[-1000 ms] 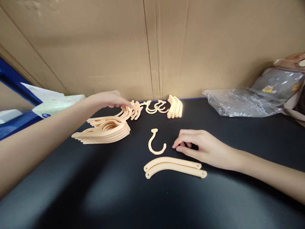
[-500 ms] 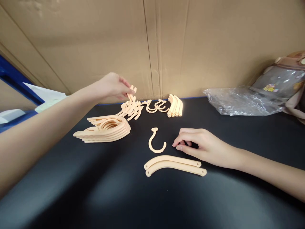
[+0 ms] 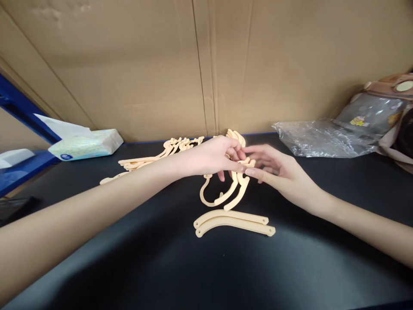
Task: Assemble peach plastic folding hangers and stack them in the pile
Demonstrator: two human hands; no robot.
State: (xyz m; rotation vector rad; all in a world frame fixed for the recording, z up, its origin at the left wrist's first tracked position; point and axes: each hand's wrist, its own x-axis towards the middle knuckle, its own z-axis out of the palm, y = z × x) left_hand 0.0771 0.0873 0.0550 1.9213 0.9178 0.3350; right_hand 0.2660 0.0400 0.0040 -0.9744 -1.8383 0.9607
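Observation:
Two curved peach plastic hanger arms hang from my left hand, pinched near their upper ends. My right hand meets it there, with the thumb in front of these ends and the fingers behind; its grip is partly hidden. Just below, a loose hanger hook lies on the black table, partly covered by the held pieces. Closer to me, two longer curved hanger bars lie side by side.
Behind my left arm are a stack of hangers and a pile of small hanger parts. More bars lie at the back. A tissue pack is left; a clear plastic bag and another bag are right. Cardboard stands behind.
My left hand has come from the parts pile toward the middle, carrying the two hanger arms. My right hand has risen off the table to meet it. The tissue pack is now more visible.

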